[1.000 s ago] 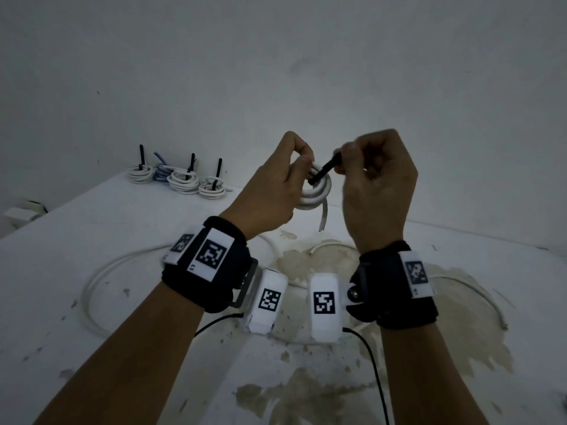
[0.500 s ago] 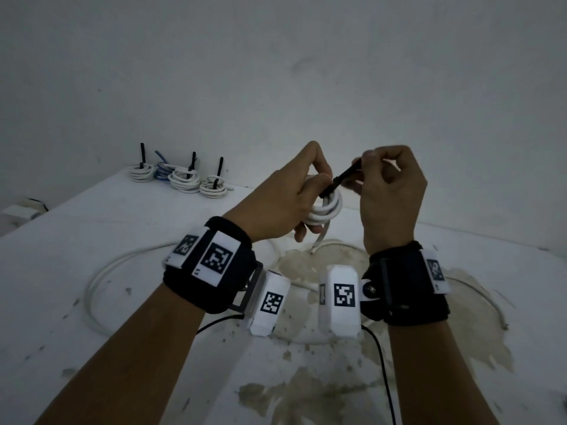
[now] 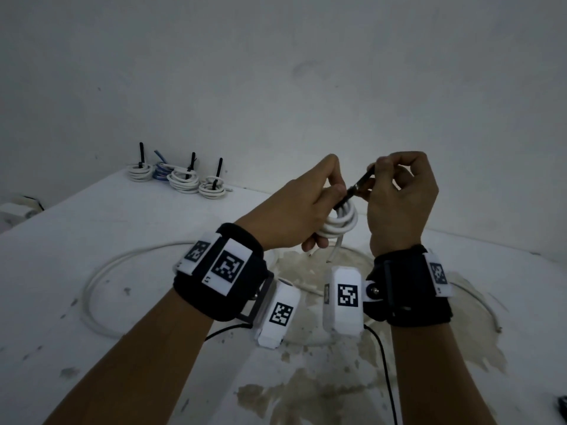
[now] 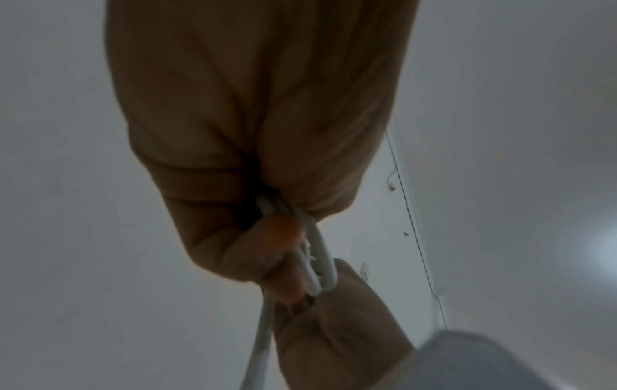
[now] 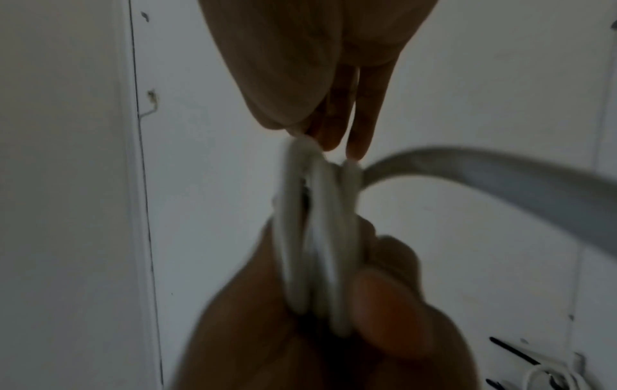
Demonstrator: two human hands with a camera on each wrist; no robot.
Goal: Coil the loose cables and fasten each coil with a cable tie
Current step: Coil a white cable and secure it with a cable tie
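A small white cable coil (image 3: 340,223) is held up in the air above the table. My left hand (image 3: 306,210) grips it from the left, fingers curled through and round its loops (image 4: 315,264). A black cable tie (image 3: 357,188) runs up and to the right from the top of the coil. My right hand (image 3: 395,191) pinches the tie's free end between thumb and curled fingers. In the right wrist view the coil (image 5: 317,237) shows as three blurred white loops, and the tie is hidden there.
Several tied coils (image 3: 181,179) with upright black tie tails stand at the table's (image 3: 92,228) back left by the wall. A long loose white cable (image 3: 101,277) curves over the stained table under my wrists. Another cable (image 3: 478,299) arcs at the right.
Both hands with the coil have dropped slightly in view and shifted right. The right hand has slid up and right along the tie, away from the coil.
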